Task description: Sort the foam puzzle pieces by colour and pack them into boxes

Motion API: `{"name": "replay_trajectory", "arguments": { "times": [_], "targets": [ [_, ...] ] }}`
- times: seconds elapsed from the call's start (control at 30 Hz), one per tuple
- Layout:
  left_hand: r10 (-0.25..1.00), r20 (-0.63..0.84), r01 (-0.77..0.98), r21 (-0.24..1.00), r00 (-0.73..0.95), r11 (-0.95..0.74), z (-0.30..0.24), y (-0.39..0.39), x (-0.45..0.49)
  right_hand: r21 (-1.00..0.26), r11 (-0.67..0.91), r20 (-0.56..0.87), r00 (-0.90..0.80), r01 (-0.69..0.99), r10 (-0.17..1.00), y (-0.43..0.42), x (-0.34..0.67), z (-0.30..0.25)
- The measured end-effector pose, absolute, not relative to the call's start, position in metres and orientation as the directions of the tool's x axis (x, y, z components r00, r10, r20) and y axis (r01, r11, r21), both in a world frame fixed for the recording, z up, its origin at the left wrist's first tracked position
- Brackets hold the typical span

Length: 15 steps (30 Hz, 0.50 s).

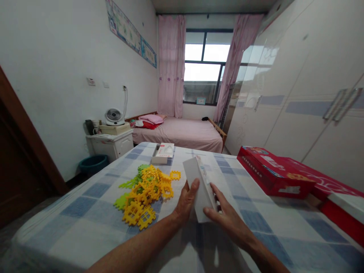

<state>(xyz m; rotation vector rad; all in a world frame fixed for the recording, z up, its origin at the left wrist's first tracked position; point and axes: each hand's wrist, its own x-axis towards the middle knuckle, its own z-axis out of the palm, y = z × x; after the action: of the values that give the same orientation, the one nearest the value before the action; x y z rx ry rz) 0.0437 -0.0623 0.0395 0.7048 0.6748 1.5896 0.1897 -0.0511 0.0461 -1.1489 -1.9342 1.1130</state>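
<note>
A flat white box (202, 199) is held tilted above the table between my two hands; its right side carries some faint print. My left hand (186, 198) grips it from the left, thumb on the near face. On the other side, my right hand (222, 209) has its thumb at the lower edge and its fingers along the printed side. A loose pile of yellow window-shaped plastic building pieces (148, 189) lies left of my hands, with green pieces (122, 201) along its left side. What the box holds cannot be seen.
A blue-and-white checked cloth (93, 227) covers the table. A small open white carton (163, 152) stands behind the pile. Red boxes (273, 174) occupy the right side. Beyond are a pink bed (182, 132), a fan (113, 116) on a cabinet, and a tall wardrobe (301, 76).
</note>
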Motion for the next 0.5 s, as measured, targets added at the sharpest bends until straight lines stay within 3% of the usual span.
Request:
{"name": "replay_trajectory", "arguments": {
  "times": [0.1,0.17,0.27,0.4,0.5],
  "targets": [
    [0.996,0.022,-0.608,0.79,-0.092,-0.074,0.031,-0.057,0.045,-0.854,0.278,0.118,-0.357,0.441,0.927,-0.034,0.184,0.05],
    [0.985,-0.021,-0.556,0.828,-0.17,-0.078,0.021,-0.053,0.046,-0.818,0.289,0.15,-0.302,0.497,0.942,-0.01,0.177,0.056],
    [0.955,-0.021,-0.35,0.933,-0.296,-0.088,0.007,-0.05,0.048,-0.721,0.265,0.151,-0.228,0.64,0.962,0.035,0.156,0.07],
    [0.982,0.1,-0.038,0.994,-0.161,-0.107,0.0,-0.053,0.048,-0.519,0.123,0.07,-0.102,0.846,0.992,0.085,0.11,0.083],
    [0.986,0.119,0.063,0.992,-0.12,-0.112,0.001,-0.056,0.047,-0.478,0.05,0.049,-0.031,0.877,0.998,0.109,0.073,0.081]
  ]
}}
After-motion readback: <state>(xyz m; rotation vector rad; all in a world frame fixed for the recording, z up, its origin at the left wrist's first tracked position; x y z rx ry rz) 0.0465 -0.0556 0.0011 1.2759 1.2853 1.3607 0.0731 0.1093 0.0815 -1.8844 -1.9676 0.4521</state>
